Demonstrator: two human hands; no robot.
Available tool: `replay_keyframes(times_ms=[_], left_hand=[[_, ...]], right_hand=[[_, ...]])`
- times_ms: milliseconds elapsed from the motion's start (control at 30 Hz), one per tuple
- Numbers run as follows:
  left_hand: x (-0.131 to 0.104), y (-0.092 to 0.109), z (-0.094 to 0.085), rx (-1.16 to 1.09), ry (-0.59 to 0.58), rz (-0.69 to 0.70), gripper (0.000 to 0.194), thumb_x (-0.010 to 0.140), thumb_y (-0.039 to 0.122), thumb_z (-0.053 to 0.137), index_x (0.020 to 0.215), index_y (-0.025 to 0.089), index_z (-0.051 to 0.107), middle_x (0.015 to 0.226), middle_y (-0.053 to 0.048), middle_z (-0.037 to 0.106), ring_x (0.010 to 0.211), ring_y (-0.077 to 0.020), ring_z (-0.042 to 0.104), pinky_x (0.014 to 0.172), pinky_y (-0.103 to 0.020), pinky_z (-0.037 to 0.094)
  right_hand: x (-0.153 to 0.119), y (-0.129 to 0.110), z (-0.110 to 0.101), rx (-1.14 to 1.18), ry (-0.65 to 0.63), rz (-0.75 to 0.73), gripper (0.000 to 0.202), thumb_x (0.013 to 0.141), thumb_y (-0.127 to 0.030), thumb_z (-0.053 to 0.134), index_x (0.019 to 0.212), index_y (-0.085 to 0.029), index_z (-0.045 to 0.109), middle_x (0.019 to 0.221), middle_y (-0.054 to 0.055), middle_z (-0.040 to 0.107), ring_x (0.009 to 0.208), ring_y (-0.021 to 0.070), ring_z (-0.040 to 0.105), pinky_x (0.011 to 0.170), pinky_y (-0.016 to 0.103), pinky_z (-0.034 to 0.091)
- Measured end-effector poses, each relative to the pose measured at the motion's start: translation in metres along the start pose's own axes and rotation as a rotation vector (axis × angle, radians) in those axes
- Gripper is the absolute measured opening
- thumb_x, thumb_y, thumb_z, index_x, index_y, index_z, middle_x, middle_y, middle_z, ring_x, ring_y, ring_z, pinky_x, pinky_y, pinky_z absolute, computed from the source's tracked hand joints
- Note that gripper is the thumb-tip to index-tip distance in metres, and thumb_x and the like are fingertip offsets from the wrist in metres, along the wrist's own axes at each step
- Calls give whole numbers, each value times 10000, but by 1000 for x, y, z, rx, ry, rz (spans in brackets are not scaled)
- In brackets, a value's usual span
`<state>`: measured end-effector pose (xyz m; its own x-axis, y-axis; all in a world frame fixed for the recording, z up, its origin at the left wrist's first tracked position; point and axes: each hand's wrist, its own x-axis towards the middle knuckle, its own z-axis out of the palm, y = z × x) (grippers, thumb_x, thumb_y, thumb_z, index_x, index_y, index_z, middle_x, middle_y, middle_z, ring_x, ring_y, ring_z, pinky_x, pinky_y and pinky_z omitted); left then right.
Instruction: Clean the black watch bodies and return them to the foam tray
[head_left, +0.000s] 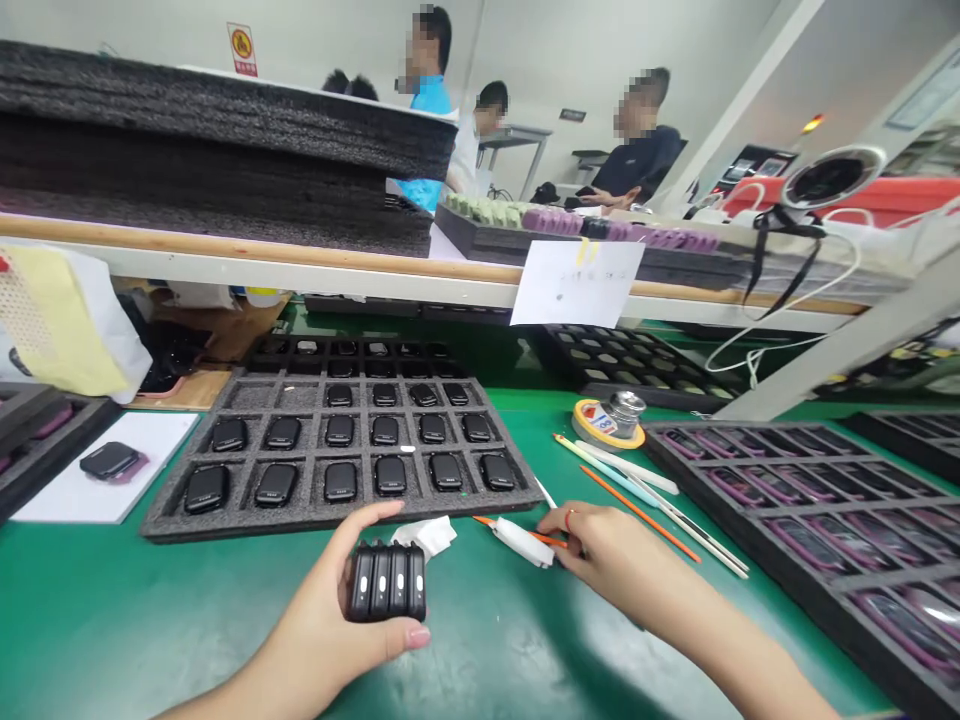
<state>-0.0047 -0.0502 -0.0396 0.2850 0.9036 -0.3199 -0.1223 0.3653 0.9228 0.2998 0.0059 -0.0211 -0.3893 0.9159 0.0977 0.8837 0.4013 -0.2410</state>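
My left hand [352, 610] is closed around a row of several black smartwatch bodies [386, 582], pressed side by side, their edges with small white oval marks facing me. Above the green bench, my right hand [592, 545] closes its fingers on the right end of a thin orange stick [556, 541] that has a white wrapping [523, 542] around its middle. A crumpled white tissue [429, 536] lies just behind the held watches. Directly beyond is a grey foam tray [315, 518] holding similar black watch bodies in its compartments, two of which hold none in the third row.
Orange, white and pale sticks [641, 510] lie right of my right hand, near a yellow tape roll [607, 425] with a metal-topped jar. A foam tray [757, 520] of purple-edged devices stands right. One watch rests on white paper [71, 500] at left. A shelf [480, 272] spans overhead; people sit beyond.
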Motion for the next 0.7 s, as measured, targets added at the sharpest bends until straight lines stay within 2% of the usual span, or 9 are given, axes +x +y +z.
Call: replay_keyframes(times_ms=[100, 167, 300, 367, 433, 500, 567, 633, 700], left_hand=[[1, -6, 1, 25, -33, 21, 666, 606, 233, 880, 1189, 270, 560, 1074, -53, 695, 887, -262, 702, 818, -385, 516], [1, -10, 0, 52, -37, 16, 556, 588, 223, 877, 1070, 243, 601, 1069, -58, 694, 880, -268, 697, 820, -398, 517], [0, -13, -7, 119, 18, -3, 546, 592, 233, 861, 1069, 240, 597, 1024, -56, 716, 883, -292, 705, 821, -413, 521], [-1, -14, -10, 145, 52, 7, 551, 596, 244, 858, 1081, 244, 597, 1036, -54, 722, 876, -293, 711, 811, -407, 527], [0, -15, -11, 166, 70, 19, 545, 596, 247, 854, 1078, 247, 599, 1035, -51, 727, 872, -298, 715, 805, -406, 529], [2, -16, -11, 190, 78, 37, 534, 593, 236, 846, 1068, 245, 602, 1027, -51, 731, 881, -309, 715, 811, -415, 525], [3, -16, -10, 212, 91, 55, 531, 591, 227, 841, 1065, 244, 603, 1022, -49, 734, 892, -317, 715, 819, -422, 520], [4, -13, -9, 222, 105, 69, 522, 597, 234, 840, 1063, 245, 604, 1021, -47, 735, 899, -319, 714, 822, -422, 517], [3, -9, -9, 225, 111, 77, 513, 603, 239, 845, 1057, 244, 607, 998, -44, 738, 906, -317, 712, 829, -417, 516]], right_hand=[[-5, 2, 12, -41, -10, -27, 249, 824, -44, 493, 783, -208, 675, 764, 24, 705, 560, 168, 668, 526, 250, 490], [-6, 4, 15, -72, 15, -37, 271, 810, -22, 449, 737, -201, 640, 709, 24, 651, 520, 169, 628, 498, 259, 456], [-8, 21, 4, -74, 92, -67, 267, 818, -43, 458, 679, -207, 617, 650, 9, 586, 468, 151, 576, 470, 257, 433], [-7, 38, -9, -43, 171, -69, 213, 860, -119, 514, 726, -213, 652, 725, 22, 635, 554, 154, 631, 545, 257, 497], [-4, 60, -22, -15, 313, -19, 178, 924, -219, 534, 818, -206, 676, 786, 46, 669, 652, 175, 677, 623, 279, 541], [0, 85, -34, 1, 488, 73, 233, 998, -295, 481, 926, -174, 667, 769, 50, 674, 670, 182, 691, 625, 295, 553], [4, 109, -41, 29, 606, 125, 295, 1050, -332, 414, 1014, -157, 649, 797, 27, 681, 685, 151, 693, 635, 279, 560], [8, 128, -44, 70, 655, 112, 330, 1070, -349, 383, 1030, -171, 658, 850, 8, 678, 724, 124, 687, 651, 251, 557], [14, 138, -47, 133, 652, 32, 320, 1063, -350, 415, 980, -180, 673, 862, 0, 669, 726, 112, 671, 635, 230, 546]])
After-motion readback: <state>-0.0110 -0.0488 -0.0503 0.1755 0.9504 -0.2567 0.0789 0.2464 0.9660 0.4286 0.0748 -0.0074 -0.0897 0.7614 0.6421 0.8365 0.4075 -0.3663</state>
